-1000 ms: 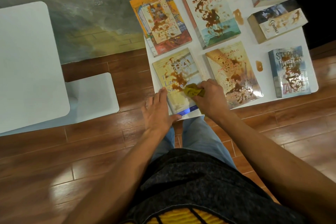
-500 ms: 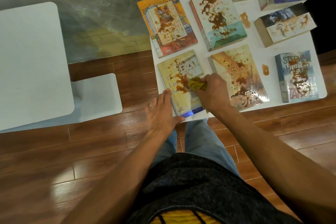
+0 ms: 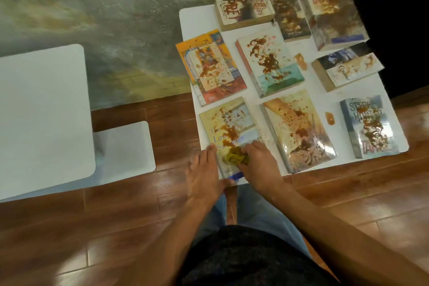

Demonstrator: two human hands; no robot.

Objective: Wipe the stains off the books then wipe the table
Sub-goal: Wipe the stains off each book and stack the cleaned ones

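Note:
Several books smeared with brown stains lie flat on a white table. Nearest me is a pale yellow book at the table's front left corner. My right hand presses a crumpled yellow cloth onto the lower part of its cover. Flat against that book's left edge rests my left hand, fingers spread, steadying the book. Right of it lies a tan stained book, and a grey-blue book sits at the front right. Brown drips mark the bare tabletop.
A second white table and a lower white stool stand to the left over the wooden floor. A rough grey wall runs behind. More stained books fill the middle and back rows. A dark area lies beyond the table's right side.
My right hand has slid the cloth down the yellow book's cover toward me. The view has tilted up, showing more of the back row. My left hand stays on the book's edge.

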